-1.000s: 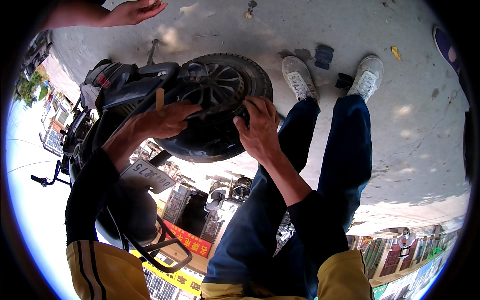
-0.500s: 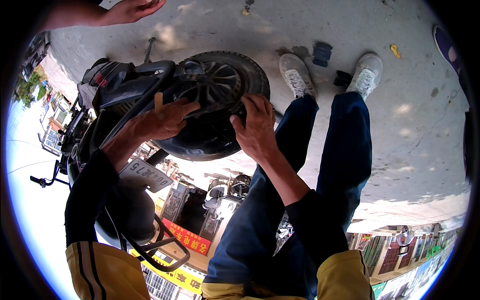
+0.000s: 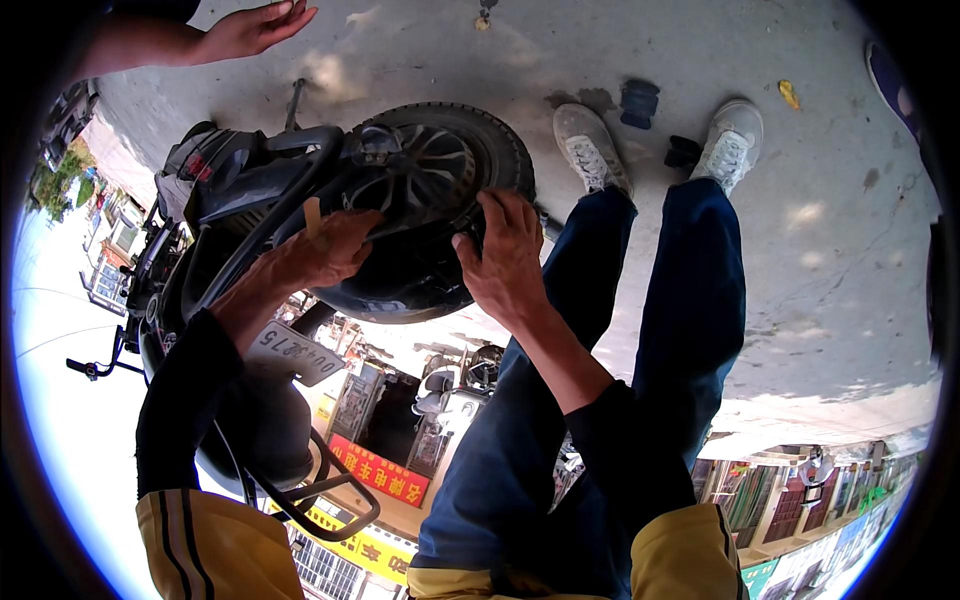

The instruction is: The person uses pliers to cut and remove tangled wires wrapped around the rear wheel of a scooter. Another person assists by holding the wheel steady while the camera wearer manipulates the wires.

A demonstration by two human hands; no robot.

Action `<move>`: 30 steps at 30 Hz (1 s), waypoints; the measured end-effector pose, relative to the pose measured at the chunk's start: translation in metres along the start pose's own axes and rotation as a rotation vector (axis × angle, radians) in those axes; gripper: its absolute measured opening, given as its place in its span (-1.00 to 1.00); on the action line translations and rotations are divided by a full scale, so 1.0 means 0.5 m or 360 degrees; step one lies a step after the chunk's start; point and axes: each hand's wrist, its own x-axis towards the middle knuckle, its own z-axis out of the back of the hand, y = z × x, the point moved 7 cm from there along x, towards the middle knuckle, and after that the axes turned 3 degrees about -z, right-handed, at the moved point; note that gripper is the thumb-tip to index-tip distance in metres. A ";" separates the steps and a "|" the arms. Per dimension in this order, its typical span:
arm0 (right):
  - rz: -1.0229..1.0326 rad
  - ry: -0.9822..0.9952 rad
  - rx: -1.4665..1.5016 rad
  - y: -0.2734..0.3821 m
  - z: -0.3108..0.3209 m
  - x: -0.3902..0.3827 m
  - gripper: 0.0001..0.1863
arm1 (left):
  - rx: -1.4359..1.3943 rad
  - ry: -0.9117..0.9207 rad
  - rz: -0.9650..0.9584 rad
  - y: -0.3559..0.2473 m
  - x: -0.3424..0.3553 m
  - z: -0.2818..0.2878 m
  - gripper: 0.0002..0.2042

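A black scooter or motorcycle leans at the left, its spoked wheel (image 3: 430, 165) and black tyre (image 3: 505, 150) facing me. My left hand (image 3: 338, 245) reaches in beside the wheel at the dark mudguard (image 3: 400, 295). Its fingers are bent together, and whatever they hold is lost in shadow. A tan strip (image 3: 313, 216) sticks up at the back of this hand. My right hand (image 3: 508, 250) grips the tyre's edge by the mudguard, fingertips on the rubber and thumb bent inward. The dark gap between thumb and fingers is hard to read.
Another person's hand (image 3: 255, 30) hangs at the top left. Beside my shoes (image 3: 590, 150) lie a dark flat object (image 3: 639, 103) and a smaller black piece (image 3: 684, 153). A number plate (image 3: 293, 352) and a bent metal rack (image 3: 335, 510) stick out near my left arm. Another shoe (image 3: 890, 90) stands far right.
Both my hands have shifted slightly left and stay at the wheel. The left fingers have drawn back a little from the spokes. The other person's hand has moved slightly left and down.
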 end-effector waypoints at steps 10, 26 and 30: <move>0.0000 -0.0007 0.0003 0.000 -0.005 -0.003 -0.32 | 0.0030 -0.0100 0.0112 -0.023 0.016 0.016 -0.64; -0.0029 0.0011 -0.0033 0.001 -0.007 -0.001 -0.34 | 0.0253 0.0012 0.0286 -0.023 0.028 0.030 -0.71; -0.0034 0.0018 -0.0020 0.001 -0.010 -0.001 -0.33 | 0.0316 0.0184 0.0355 -0.042 0.034 0.054 -0.67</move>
